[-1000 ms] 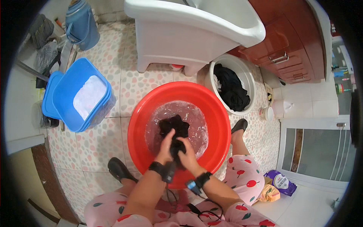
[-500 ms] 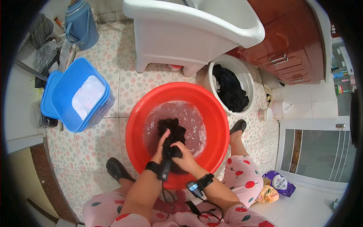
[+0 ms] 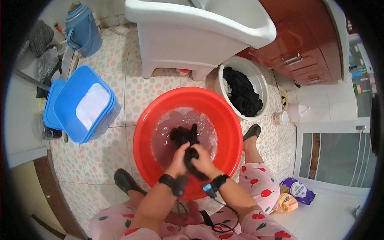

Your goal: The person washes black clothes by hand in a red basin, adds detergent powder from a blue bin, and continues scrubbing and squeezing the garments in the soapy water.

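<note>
A wet black cloth, perhaps a garment, (image 3: pixel 182 136) is bunched between my two hands over the red basin (image 3: pixel 147 120). Cloudy, sudsy water (image 3: pixel 166 120) fills the basin's bottom. My left hand (image 3: pixel 179 161) is closed around the cloth from the left side. From the right, my right hand (image 3: pixel 203 163) grips the same cloth, its fingers curled against it. One end of the cloth spreads toward the water, while another part hangs down between my wrists, blurred. Both wrists wear black straps with small devices on them.
A white tub (image 3: pixel 262 86) with dark clothes (image 3: pixel 242 94) stands behind the basin at right. At left is a blue bin (image 3: pixel 66 104) holding something white. A white sink (image 3: pixel 172 40) rises at the back, beside red cabinets (image 3: pixel 298 44). A blue flask (image 3: pixel 84 32) stands far left.
My hands have drawn closer together and shifted slightly right, with the black cloth now squeezed narrower between them. Part of it hangs lower toward my right wrist.
</note>
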Available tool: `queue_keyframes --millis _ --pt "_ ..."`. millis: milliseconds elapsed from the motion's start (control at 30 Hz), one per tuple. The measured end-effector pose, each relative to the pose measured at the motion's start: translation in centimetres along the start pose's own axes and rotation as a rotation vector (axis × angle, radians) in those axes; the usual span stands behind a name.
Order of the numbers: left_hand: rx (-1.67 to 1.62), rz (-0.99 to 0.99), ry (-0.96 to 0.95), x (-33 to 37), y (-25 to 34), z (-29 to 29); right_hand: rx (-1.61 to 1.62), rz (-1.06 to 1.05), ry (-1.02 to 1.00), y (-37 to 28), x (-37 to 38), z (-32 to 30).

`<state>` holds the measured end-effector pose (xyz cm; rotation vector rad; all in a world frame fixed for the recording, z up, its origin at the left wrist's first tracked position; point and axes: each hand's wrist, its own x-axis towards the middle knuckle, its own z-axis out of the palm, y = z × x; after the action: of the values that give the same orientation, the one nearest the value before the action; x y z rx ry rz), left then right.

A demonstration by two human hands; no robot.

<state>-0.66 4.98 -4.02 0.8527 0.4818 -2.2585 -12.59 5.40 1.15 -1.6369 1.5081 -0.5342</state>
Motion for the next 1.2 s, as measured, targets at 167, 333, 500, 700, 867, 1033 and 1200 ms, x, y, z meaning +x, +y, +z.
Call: queue_keyframes --millis 167,333,500,700,867,1033,1200 --pt "0.034 0.127 -0.065 0.8 -2.4 2.6 0.496 0.327 0.307 3.4 3.2 -1.3" --pt "-0.121 -0.062 -0.262 -0.3 1.7 -0.4 0.3 0.062 0.074 -3.0 0.1 1.8" --pt "-0.034 0.129 -0.041 1.2 -4.1 2.7 1.194 0.74 0.295 -0.2 4.3 -2.5" --pt "-0.128 0.013 -0.219 -1.8 2.3 0.8 0.173 -0.03 0.122 -2.3 -0.9 2.1" --pt "0.067 0.173 0.045 3.4 -4.3 -0.9 0.429 0.318 0.318 2.8 3.2 0.5" --pt "-0.134 0.167 -0.021 -0.2 -0.2 2.1 0.306 0.012 0.099 0.8 0.4 1.5" --pt "-0.091 0.085 -0.039 1.5 1.5 -0.2 0.188 0.037 0.113 -0.2 0.5 -0.4"
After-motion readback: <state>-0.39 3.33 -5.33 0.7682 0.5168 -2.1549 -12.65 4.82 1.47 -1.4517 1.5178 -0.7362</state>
